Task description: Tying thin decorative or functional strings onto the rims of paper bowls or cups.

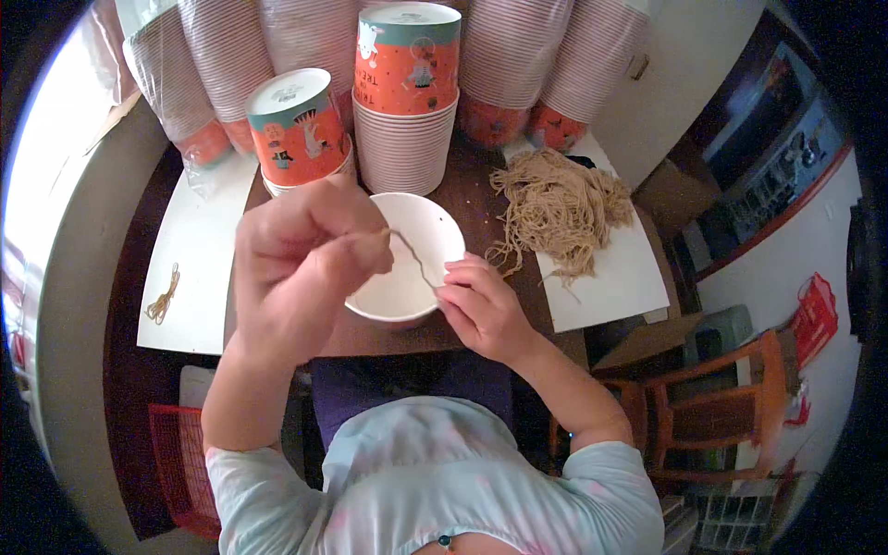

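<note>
In front of me a white-lined paper tub stands with its mouth facing up. A thin beige string slants across its mouth between my two hands. My left hand is raised over the tub's left side, thumb and fingers pinched on the string's upper end. On the right, my right hand grips the tub's rim, with the string's lower end at its fingertips. The far side of the right thumb's grip is hidden. A loose heap of beige strings lies to the right.
Behind the tub stand a tall stack of upturned orange and green tubs and a shorter stack. Plastic-wrapped tub stacks line the back. A small string bundle lies on a white board at left. A wooden chair stands right.
</note>
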`<state>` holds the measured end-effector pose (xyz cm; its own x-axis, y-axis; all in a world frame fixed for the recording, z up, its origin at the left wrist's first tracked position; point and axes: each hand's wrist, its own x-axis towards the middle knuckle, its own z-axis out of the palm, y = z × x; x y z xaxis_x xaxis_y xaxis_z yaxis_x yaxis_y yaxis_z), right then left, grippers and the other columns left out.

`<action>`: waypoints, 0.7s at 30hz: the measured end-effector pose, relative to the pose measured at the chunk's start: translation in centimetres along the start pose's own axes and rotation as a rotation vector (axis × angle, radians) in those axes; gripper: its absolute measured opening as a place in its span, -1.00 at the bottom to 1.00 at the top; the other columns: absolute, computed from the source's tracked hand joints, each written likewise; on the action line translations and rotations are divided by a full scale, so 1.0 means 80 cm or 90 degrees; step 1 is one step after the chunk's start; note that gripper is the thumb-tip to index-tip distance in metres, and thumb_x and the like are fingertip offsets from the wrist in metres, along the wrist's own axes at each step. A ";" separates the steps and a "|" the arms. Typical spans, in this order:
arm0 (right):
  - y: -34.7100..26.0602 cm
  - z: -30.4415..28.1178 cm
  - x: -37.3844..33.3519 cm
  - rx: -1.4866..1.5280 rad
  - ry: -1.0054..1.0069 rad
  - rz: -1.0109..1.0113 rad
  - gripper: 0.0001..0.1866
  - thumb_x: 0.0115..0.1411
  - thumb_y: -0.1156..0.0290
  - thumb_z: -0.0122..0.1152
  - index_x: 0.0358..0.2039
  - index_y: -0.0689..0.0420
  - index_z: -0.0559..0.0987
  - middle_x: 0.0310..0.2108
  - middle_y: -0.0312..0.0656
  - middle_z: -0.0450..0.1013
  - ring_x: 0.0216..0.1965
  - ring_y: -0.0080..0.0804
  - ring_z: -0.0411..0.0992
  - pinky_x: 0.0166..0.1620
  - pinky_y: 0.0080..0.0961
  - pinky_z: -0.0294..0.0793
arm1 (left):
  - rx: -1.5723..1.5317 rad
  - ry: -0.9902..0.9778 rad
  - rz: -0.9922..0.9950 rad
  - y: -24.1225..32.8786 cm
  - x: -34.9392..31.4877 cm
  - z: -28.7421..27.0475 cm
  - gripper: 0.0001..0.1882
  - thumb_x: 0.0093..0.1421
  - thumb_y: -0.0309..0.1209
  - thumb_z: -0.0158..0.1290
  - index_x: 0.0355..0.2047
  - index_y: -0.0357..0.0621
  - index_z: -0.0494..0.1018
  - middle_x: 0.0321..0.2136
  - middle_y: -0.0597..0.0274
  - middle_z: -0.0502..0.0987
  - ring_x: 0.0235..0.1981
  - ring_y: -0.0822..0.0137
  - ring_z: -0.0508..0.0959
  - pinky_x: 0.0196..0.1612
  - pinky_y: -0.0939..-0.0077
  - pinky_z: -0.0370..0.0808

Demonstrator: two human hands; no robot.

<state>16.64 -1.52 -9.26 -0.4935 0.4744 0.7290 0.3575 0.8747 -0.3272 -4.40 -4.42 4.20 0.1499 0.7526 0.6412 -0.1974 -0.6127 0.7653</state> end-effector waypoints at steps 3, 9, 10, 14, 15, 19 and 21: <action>-0.008 0.007 0.016 -0.015 -0.013 -0.011 -0.82 -0.02 0.51 0.25 -0.35 0.16 0.52 -0.23 -0.13 0.38 -0.09 -0.10 0.38 0.00 -0.22 0.37 | -0.100 0.021 -0.040 -0.012 0.000 -0.004 -0.95 -0.03 -0.64 -0.04 -0.60 -0.31 0.37 -0.59 0.21 0.45 -0.55 0.48 0.40 -0.46 0.62 0.31; -0.007 -0.006 0.025 0.176 -0.047 -0.013 -0.88 0.07 0.43 0.22 -0.39 0.17 0.50 -0.21 -0.10 0.43 -0.09 -0.18 0.39 0.06 -0.21 0.31 | -0.020 -0.089 0.058 0.004 0.011 -0.002 -0.94 -0.04 -0.64 -0.03 -0.61 -0.32 0.39 -0.60 0.21 0.45 -0.56 0.47 0.40 -0.48 0.64 0.30; -0.016 -0.009 0.026 0.358 -0.050 0.083 -0.89 0.11 0.42 0.20 -0.40 0.17 0.50 -0.26 -0.13 0.45 -0.16 -0.27 0.42 -0.02 -0.31 0.37 | 0.003 -0.115 0.064 0.007 0.015 -0.003 -0.96 -0.04 -0.65 -0.02 -0.60 -0.32 0.40 -0.59 0.21 0.46 -0.55 0.46 0.41 -0.47 0.64 0.30; -0.020 -0.048 0.010 0.605 -0.091 0.344 -0.85 0.20 0.40 0.11 -0.44 0.21 0.52 -0.50 -0.23 0.49 -0.42 -0.57 0.43 -0.33 -0.60 0.41 | -0.065 0.048 0.183 0.014 0.041 -0.034 -0.77 0.18 -0.42 -0.15 -0.50 -0.35 0.39 -0.52 0.08 0.45 -0.52 0.37 0.43 -0.44 0.59 0.35; -0.008 -0.055 0.007 0.489 -0.086 0.298 -0.85 0.20 0.41 0.09 -0.42 0.21 0.54 -0.51 -0.27 0.49 -0.44 -0.58 0.42 -0.34 -0.61 0.41 | -0.064 0.046 0.182 0.015 0.049 -0.061 -0.77 0.18 -0.42 -0.15 -0.50 -0.35 0.39 -0.52 0.08 0.45 -0.52 0.37 0.43 -0.44 0.59 0.35; 0.064 -0.057 -0.026 0.061 -0.187 0.431 -0.83 0.17 0.39 0.10 -0.41 0.24 0.54 -0.50 -0.14 0.49 -0.45 -0.34 0.45 -0.35 -0.49 0.41 | -0.190 0.079 0.158 0.050 0.045 -0.116 -0.72 0.16 -0.35 -0.14 -0.57 -0.32 0.32 -0.55 0.06 0.41 -0.52 0.36 0.31 -0.38 0.53 0.28; 0.116 -0.063 -0.071 -0.187 -0.188 0.417 -0.81 0.13 0.38 0.12 -0.40 0.27 0.54 -0.52 -0.04 0.46 -0.44 -0.19 0.44 -0.30 -0.36 0.42 | -0.087 0.146 0.127 0.036 0.028 -0.095 -0.77 0.11 -0.40 -0.14 -0.59 -0.32 0.33 -0.59 0.08 0.41 -0.54 0.35 0.34 -0.41 0.55 0.30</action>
<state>26.74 3.39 -13.43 -0.2858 0.9282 0.2381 0.8244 0.3648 -0.4327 -12.00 -2.65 7.40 -0.1235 0.6657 0.7359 -0.3318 -0.7266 0.6016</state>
